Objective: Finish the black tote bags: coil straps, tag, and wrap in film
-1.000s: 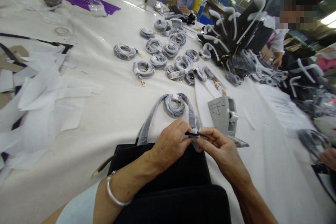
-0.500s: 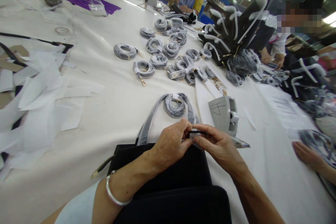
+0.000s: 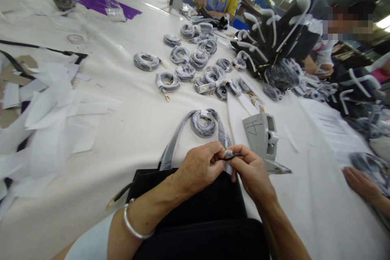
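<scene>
Both my left hand (image 3: 202,164) and my right hand (image 3: 250,166) pinch a thin black strip (image 3: 229,157), bent between my fingertips. A bit of whitish wrapping shows beside it; my fingers hide the rest. Just below lies a black handbag (image 3: 210,203), its handle (image 3: 175,144) wrapped in clear plastic and arching away from me. Inside that arch rests a coiled strap (image 3: 203,124), also plastic-wrapped. A black pull with a gold tip (image 3: 117,197) sticks out at the bag's left side.
A grey tape dispenser (image 3: 258,134) stands right of my hands. Several wrapped coiled straps (image 3: 184,72) lie farther back. White paper strips (image 3: 57,101) are heaped at left, and black bags (image 3: 280,36) are stacked at back right. A co-worker's hand (image 3: 364,187) rests at far right.
My right hand has turned more upright, its fingers shifting around the black strip. The strip now looks bent, with more whitish wrapping showing. My left hand has barely moved.
</scene>
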### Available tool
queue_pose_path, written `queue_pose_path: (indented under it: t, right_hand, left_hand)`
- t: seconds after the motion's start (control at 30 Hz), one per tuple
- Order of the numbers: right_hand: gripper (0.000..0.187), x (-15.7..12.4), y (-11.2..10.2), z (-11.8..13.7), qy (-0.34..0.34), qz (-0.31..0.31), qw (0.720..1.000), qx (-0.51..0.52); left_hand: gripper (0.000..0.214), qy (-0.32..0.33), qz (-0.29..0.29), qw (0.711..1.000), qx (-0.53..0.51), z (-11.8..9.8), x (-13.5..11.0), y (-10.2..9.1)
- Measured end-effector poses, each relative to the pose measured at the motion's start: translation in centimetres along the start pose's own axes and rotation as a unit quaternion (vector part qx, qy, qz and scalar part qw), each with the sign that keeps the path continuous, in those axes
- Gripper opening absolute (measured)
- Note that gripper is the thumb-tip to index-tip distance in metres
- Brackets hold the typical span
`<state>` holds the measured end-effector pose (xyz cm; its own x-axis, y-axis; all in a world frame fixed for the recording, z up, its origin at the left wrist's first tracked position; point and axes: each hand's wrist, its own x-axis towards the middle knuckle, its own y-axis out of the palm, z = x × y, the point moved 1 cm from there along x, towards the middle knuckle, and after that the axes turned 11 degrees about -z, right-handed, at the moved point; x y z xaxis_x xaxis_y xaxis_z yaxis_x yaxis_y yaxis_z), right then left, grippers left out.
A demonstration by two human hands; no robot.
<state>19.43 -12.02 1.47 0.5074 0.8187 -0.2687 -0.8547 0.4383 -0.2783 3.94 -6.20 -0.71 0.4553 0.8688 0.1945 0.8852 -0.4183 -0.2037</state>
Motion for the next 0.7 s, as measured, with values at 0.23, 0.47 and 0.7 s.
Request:
queue_pose_path:
  t: [0.23, 0.47, 0.7]
  right_hand:
    - [0.038, 0.2, -0.6, 1.1, 0.109, 0.114, 0.983, 0.089]
    - [0.042, 0.3, -0.2, 0.8, 0.131, 0.112, 0.972, 0.160]
    - [0.034, 0.1, -0.1, 0.5, 0.091, 0.121, 0.972, 0.180]
  left_hand:
    - [0.012, 0.000, -0.039, 0.999, -0.013, -0.1, -0.2, 0.1]
    - [0.008, -0.103, -0.031, 0.989, -0.105, 0.3, 0.3, -0.1]
    - [0.009, -0.160, -0.018, 0.976, -0.149, 0.1, 0.3, -0.2]
